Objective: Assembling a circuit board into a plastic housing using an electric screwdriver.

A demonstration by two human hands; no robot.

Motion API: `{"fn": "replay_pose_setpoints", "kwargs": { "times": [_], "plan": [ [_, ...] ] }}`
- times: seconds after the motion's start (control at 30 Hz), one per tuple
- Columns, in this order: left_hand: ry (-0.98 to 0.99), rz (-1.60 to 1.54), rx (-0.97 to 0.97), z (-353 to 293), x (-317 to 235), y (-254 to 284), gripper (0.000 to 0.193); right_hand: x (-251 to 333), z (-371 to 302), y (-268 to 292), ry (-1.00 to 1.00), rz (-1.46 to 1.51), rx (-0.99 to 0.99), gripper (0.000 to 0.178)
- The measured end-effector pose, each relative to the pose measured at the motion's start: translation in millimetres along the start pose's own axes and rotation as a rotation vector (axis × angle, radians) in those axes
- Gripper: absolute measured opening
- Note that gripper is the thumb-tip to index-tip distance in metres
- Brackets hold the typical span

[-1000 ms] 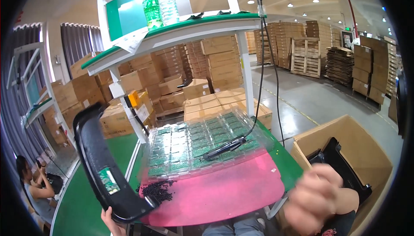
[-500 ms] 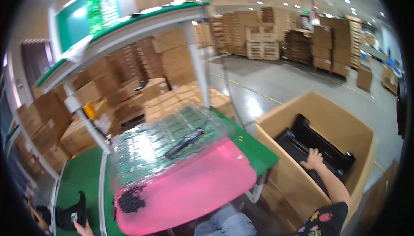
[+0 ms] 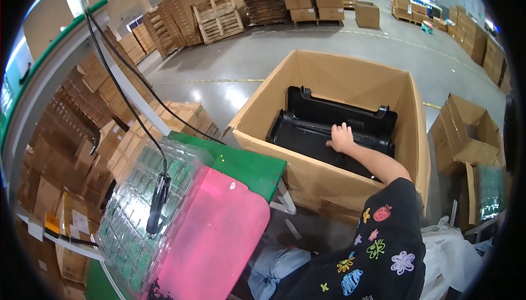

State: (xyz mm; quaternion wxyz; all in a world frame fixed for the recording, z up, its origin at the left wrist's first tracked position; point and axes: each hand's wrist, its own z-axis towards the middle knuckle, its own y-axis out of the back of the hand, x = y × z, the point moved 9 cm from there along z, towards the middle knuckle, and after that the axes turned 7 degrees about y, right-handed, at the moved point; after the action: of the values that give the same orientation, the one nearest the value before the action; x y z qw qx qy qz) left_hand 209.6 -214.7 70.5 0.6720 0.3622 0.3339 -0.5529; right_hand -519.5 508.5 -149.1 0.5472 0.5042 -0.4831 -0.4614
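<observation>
My right hand point(image 3: 342, 139) reaches into a large cardboard box point(image 3: 323, 182), over black molded plastic panels. Its thumb stands apart from the fingers, and nothing shows in its grip; whether the fingertips touch the plastic I cannot tell. The nearer black panel point(image 3: 315, 145) lies low in the box, partly hidden by my hand and forearm. Behind it, another black panel point(image 3: 329, 111) with notched ends leans toward the far wall. My left hand is out of the picture.
Left of the box is a green table point(image 3: 246, 168) with a pink mat point(image 3: 219, 229). Clear plastic trays point(image 3: 134, 218) carry a black corded tool point(image 3: 159, 204). An open carton point(image 3: 466, 135) and clear plastic sheeting point(image 3: 449, 250) are on the right.
The view has swung right, bringing the box toward the middle. My right hand stays over the black panels, its fingers closer together than before. The other person at far left has left the view.
</observation>
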Motion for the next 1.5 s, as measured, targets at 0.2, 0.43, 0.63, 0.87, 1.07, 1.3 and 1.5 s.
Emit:
{"fn": "replay_pose_setpoints", "kwargs": {
  "times": [0.2,0.43,0.63,0.87,1.07,1.3,1.5],
  "plan": [
    [0.133,-0.012,0.192,-24.9,-45.6,-97.9,0.022,37.7,-18.2,58.8,0.222,0.253,-0.086,0.036],
    [-0.153,-0.087,0.683,-41.5,-74.9,-198.4,0.013,-13.4,-9.8,301.6,0.18,0.421,-0.736,0.033],
    [-0.01,-0.156,0.903,-99.2,-128.2,-242.7,0.013,129.6,-39.6,346.1,0.211,1.257,-0.255,0.026],
    [-0.049,-0.086,1.249,-155.0,-149.4,-304.4,0.052,293.2,-172.8,191.7,0.169,1.663,0.501,0.04],
    [-0.423,0.436,1.358,-160.7,-103.1,-318.7,0.051,359.0,-249.5,151.8,0.75,0.557,1.311,0.037],
    [-0.378,0.506,1.323,-142.2,-81.0,-302.5,0.032,457.8,-282.6,260.4,1.802,0.114,-0.363,0.033],
    [-0.359,0.45,1.242,-126.1,-62.3,-285.6,0.025,489.3,-302.8,275.3,1.902,0.13,-0.487,0.03]
  ]
}}
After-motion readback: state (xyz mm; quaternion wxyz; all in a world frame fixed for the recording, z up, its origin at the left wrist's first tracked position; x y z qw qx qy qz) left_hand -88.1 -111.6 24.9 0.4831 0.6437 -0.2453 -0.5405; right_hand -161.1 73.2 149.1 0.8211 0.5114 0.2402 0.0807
